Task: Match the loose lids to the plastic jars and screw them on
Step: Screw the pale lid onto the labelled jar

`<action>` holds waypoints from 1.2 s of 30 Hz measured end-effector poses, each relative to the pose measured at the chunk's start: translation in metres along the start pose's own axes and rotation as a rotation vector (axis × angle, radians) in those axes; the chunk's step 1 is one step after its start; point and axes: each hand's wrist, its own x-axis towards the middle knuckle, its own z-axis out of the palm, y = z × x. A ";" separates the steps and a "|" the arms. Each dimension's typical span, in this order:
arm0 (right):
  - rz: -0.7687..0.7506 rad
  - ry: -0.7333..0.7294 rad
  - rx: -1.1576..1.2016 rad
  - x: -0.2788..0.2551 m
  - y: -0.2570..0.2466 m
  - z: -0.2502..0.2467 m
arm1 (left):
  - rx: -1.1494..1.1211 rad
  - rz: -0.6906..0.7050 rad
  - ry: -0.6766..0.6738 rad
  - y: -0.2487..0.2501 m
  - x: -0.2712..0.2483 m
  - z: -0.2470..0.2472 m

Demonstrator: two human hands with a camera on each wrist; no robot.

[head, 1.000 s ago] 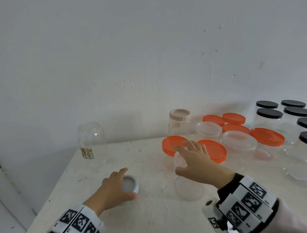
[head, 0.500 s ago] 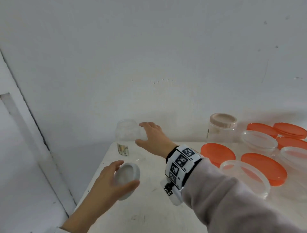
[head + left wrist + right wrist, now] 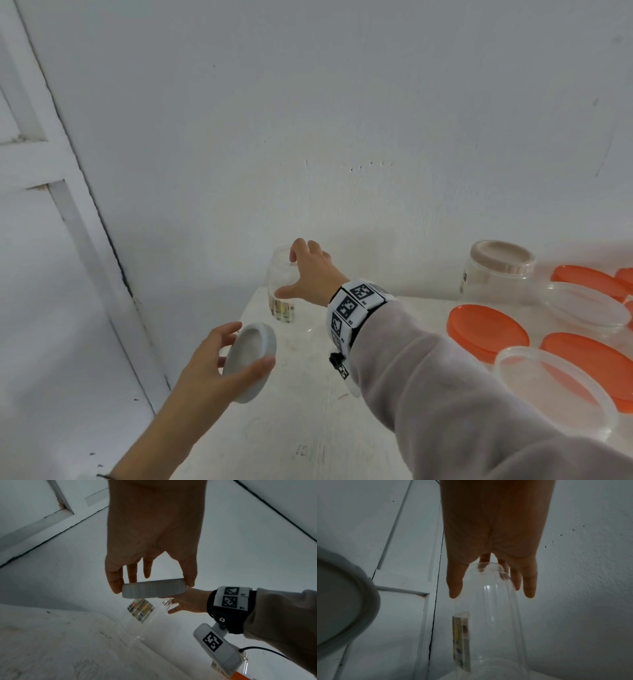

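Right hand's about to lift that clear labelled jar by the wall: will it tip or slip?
The clear jar looks empty, so probably light. It is tall and narrow, standing upside down on its mouth, so a sideways nudge may tip it. The right hand spans smooth walls; possibly slippery.

The right arm wears a loose pale grey-beige fabric sleeve (image 3: 445,383) ending at a black wrist strap (image 3: 211,605). Around the strap sit white rectangular blocks printed with black square code markers (image 3: 352,301). A cross-head screw (image 3: 221,619) fixes a white marker-printed plate (image 3: 217,649), from which what looks like a thin black cable (image 3: 264,650) runs. The left forearm (image 3: 164,431) is bare.
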 end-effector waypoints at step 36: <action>0.583 0.145 1.367 -0.173 0.070 -0.023 | -0.196 0.249 0.087 0.061 -0.007 0.036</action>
